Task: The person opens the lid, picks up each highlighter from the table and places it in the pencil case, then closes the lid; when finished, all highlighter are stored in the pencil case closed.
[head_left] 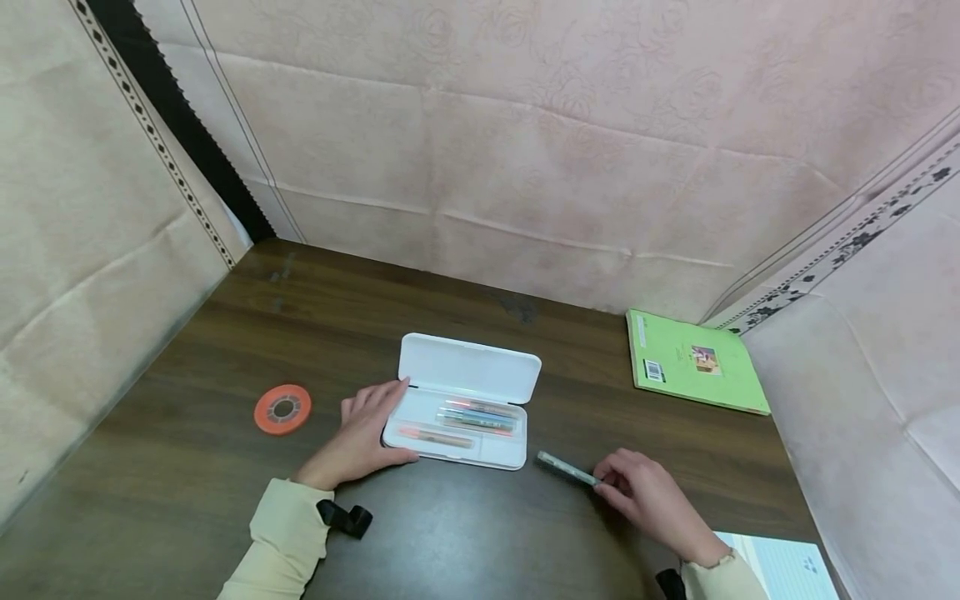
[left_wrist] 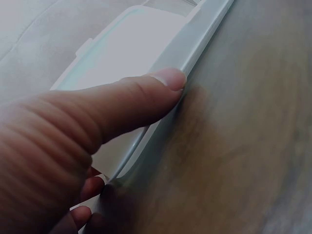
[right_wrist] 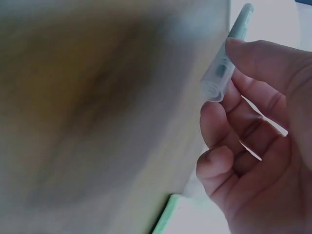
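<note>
A white pencil case (head_left: pixel 499 451) lies with its lid tipped back on the table. Several pens (head_left: pixel 476 417) rest in its tray, a pinkish one (head_left: pixel 435 436) in front of the others. My left hand (head_left: pixel 362 436) grips the left end of the case; in the left wrist view the thumb (left_wrist: pixel 141 100) lies along its front edge. To the right of the case, my right hand (head_left: pixel 641 492) pinches a grey-green pen (head_left: pixel 566 468) between thumb and fingers near one end. Its far end points toward the case. The right wrist view shows the pen's clear end (right_wrist: pixel 214 87) at the fingertips.
An orange tape roll (head_left: pixel 282 409) lies left of my left hand. A green book (head_left: pixel 693 362) is at the back right of the brown table (head_left: pixel 360 292), and a pale lined notebook (head_left: pixel 783 567) at the front right. Cloth curtains (head_left: pixel 480 167) border the table.
</note>
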The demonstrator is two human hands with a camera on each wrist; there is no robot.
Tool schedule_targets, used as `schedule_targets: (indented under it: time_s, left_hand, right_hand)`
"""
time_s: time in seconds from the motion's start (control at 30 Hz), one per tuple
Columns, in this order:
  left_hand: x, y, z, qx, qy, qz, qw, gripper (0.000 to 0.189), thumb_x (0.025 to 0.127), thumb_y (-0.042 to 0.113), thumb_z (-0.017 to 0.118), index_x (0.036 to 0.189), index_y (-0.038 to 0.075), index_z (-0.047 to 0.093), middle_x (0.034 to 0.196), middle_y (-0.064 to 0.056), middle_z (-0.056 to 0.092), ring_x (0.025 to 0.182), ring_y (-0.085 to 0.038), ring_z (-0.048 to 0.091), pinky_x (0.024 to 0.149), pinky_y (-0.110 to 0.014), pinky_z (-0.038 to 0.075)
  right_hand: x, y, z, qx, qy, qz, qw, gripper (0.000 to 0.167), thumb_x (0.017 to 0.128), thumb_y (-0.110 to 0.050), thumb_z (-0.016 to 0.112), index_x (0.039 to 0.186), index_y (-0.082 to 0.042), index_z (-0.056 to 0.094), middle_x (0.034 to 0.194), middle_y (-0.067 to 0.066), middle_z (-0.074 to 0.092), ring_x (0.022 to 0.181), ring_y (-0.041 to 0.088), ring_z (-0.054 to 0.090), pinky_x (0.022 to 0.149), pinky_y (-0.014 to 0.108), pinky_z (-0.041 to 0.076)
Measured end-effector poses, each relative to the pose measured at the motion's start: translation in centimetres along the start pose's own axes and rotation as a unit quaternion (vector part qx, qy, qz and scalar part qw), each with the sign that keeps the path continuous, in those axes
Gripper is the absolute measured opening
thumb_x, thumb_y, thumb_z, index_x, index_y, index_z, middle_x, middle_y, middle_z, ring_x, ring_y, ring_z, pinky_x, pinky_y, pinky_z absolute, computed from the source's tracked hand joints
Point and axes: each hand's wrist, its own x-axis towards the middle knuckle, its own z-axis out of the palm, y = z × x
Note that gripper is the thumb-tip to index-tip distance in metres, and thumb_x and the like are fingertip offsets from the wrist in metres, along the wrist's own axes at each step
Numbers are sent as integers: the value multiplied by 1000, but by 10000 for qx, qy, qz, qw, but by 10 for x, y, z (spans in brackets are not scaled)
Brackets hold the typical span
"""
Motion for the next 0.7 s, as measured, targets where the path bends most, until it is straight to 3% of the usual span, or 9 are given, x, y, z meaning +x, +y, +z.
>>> schedule_targets:
  time_s: [0.23, 0.5, 0.7]
  left_hand:
    - [-1, -1, 1, -15, 52, 43, 10000, 108, 73, 44, 86, 157, 11, 26, 153, -14, 38, 130, -34, 33, 91, -47, 20]
    - [-2, 0, 0, -47, -13, -44, 10000, 108, 73, 44, 86, 156, 11, 27, 154, -14, 38, 130, -34, 33, 92, -47, 20]
    - [-1, 1, -2, -37, 26, -9, 10000, 107, 72, 43, 86, 156, 11, 28, 154, -14, 38, 130, -34, 33, 92, -46, 20]
  right_hand:
    - [29, -30, -6, 38, -25, -25, 10000, 12, 87, -20, 76, 89, -27, 67, 86, -20, 58, 78, 2, 56, 70, 22, 49]
    - [77, -67, 9, -128, -447, -547, 9974, 7, 88, -24, 74, 92, -22, 69, 84, -14, 58, 77, 7, 53, 70, 23, 46]
    - [106, -86, 28, -406, -885, -989, 9903, 6, 91, -25, 70, 95, -21, 69, 85, -11, 60, 78, 6, 51, 73, 25, 48]
